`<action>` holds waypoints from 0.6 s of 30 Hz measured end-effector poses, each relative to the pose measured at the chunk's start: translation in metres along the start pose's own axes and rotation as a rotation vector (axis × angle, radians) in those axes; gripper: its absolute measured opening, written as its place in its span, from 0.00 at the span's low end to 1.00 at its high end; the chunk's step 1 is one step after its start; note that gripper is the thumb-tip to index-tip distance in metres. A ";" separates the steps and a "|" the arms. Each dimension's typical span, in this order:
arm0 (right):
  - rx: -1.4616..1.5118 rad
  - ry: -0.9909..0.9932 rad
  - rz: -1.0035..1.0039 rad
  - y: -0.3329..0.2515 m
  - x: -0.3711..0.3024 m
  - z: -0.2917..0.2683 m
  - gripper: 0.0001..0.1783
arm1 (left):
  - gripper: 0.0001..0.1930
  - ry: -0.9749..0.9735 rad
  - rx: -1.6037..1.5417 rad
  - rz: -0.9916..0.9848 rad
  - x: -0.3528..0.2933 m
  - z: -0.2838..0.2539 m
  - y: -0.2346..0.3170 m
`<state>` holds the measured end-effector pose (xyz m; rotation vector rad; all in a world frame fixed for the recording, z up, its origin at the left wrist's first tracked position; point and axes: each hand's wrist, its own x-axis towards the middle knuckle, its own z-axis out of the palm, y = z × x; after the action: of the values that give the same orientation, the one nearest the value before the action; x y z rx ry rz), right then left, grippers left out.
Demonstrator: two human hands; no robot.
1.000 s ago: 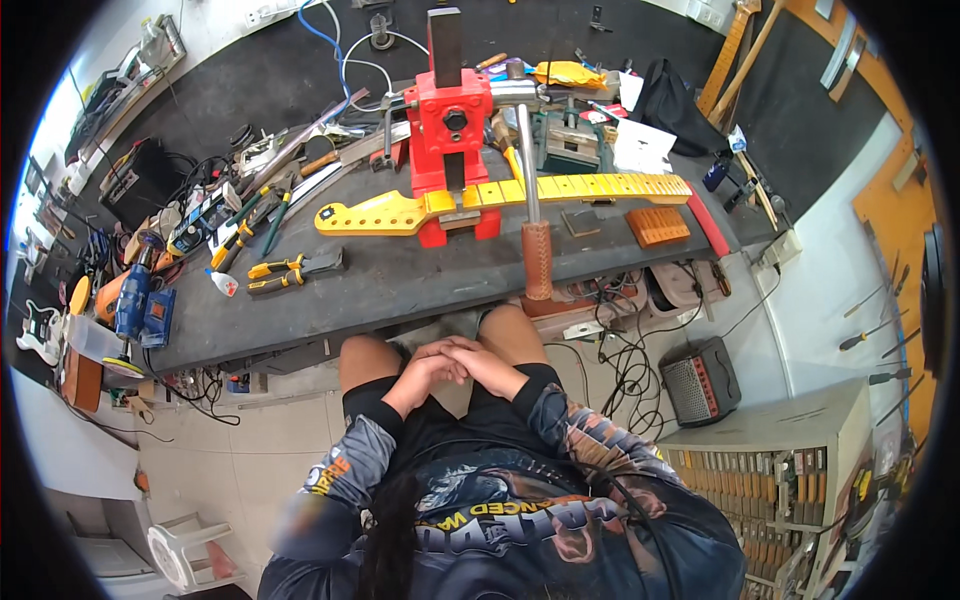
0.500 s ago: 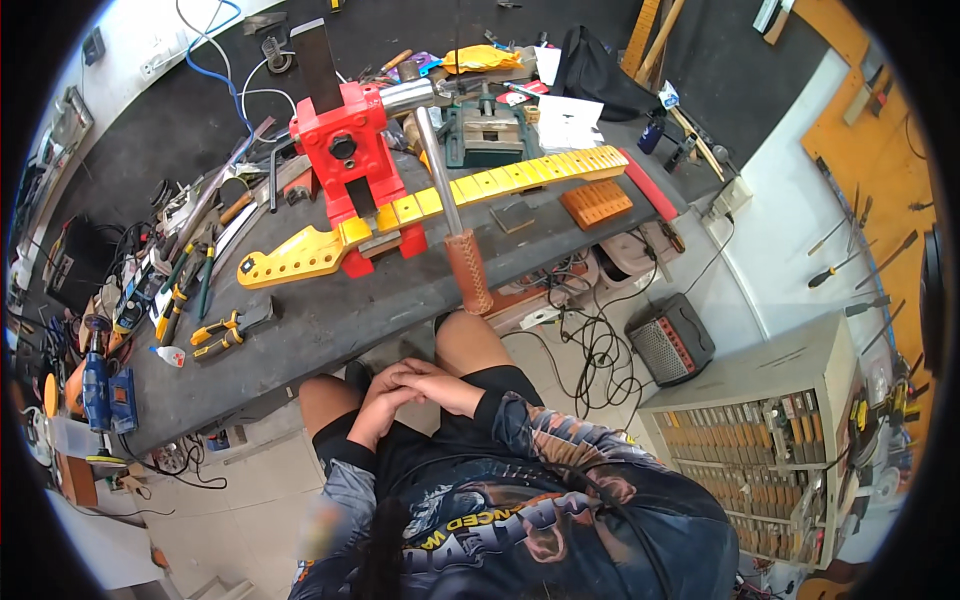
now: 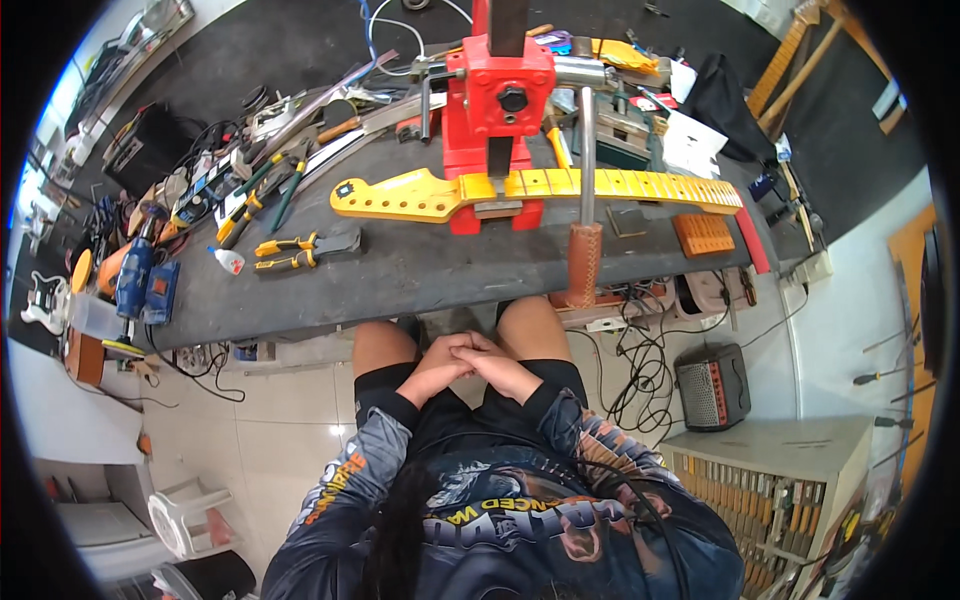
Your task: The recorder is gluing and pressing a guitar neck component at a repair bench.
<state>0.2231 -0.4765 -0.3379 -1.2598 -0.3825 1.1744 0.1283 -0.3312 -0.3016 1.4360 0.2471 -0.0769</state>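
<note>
Yellow guitar neck (image 3: pixel 545 184), head view: set in the red press (image 3: pixel 495 85) on the dark table (image 3: pixel 350 292) | left hand (image 3: pixel 438 366), right hand (image 3: pixel 506 372): fingers (image 3: pixel 470 350) clasped together between the thighs (image 3: pixel 383 347) | neck beyond fingers, well apart, past the table's near edge
</note>
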 end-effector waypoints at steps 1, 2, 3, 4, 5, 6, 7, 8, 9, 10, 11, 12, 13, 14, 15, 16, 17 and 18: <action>-0.044 0.001 -0.001 0.000 -0.001 0.002 0.17 | 0.04 -0.014 0.029 -0.018 0.001 -0.005 -0.006; -0.043 -0.009 0.004 0.000 -0.001 0.003 0.17 | 0.04 -0.003 0.029 -0.022 0.001 -0.007 -0.012; -0.054 -0.010 -0.002 -0.001 0.000 0.003 0.18 | 0.04 0.001 0.024 0.011 0.002 -0.007 -0.019; -0.064 -0.004 -0.008 -0.001 0.000 0.000 0.18 | 0.04 -0.002 0.019 0.044 0.005 -0.006 -0.023; -0.061 -0.018 0.014 0.000 -0.001 -0.003 0.19 | 0.04 0.000 0.018 0.040 0.005 -0.006 -0.027; -0.059 -0.020 0.018 0.001 0.000 -0.003 0.19 | 0.04 0.000 0.003 0.012 0.006 -0.007 -0.031; -0.075 -0.012 0.040 0.005 0.002 -0.006 0.18 | 0.04 -0.005 -0.012 -0.015 0.008 -0.005 -0.032; -0.090 -0.005 0.061 0.008 0.003 -0.009 0.17 | 0.04 -0.009 -0.014 -0.018 0.009 -0.004 -0.033; -0.089 -0.001 0.063 0.012 0.004 -0.011 0.17 | 0.04 -0.022 -0.043 -0.035 0.011 -0.004 -0.034; -0.084 0.020 0.049 0.013 0.005 -0.010 0.17 | 0.04 -0.031 -0.071 -0.052 0.011 -0.005 -0.035; -0.079 0.042 0.034 0.014 0.006 -0.010 0.17 | 0.04 -0.031 -0.072 -0.053 0.012 -0.006 -0.035; -0.078 0.042 0.036 0.015 0.005 -0.011 0.17 | 0.04 -0.049 -0.066 -0.035 0.013 -0.007 -0.035; -0.065 0.047 0.034 0.014 0.005 -0.010 0.18 | 0.04 -0.067 -0.060 -0.015 0.015 -0.009 -0.036; -0.052 0.052 0.032 0.012 0.004 -0.010 0.19 | 0.04 -0.066 -0.059 -0.014 0.015 -0.009 -0.037; -0.053 0.052 0.031 0.010 0.004 -0.009 0.19 | 0.04 -0.064 -0.046 -0.012 0.015 -0.008 -0.039; -0.085 0.056 0.027 0.009 0.002 -0.007 0.20 | 0.04 -0.060 -0.035 -0.011 0.015 -0.007 -0.037; -0.119 0.059 0.023 0.006 0.001 -0.006 0.20 | 0.04 -0.059 -0.036 -0.009 0.015 -0.007 -0.035; -0.121 0.058 0.022 0.003 0.000 -0.005 0.20 | 0.03 -0.056 -0.022 0.008 0.015 -0.007 -0.032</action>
<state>0.2262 -0.4795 -0.3424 -1.4033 -0.4027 1.1447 0.1356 -0.3269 -0.3364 1.4105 0.1954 -0.1070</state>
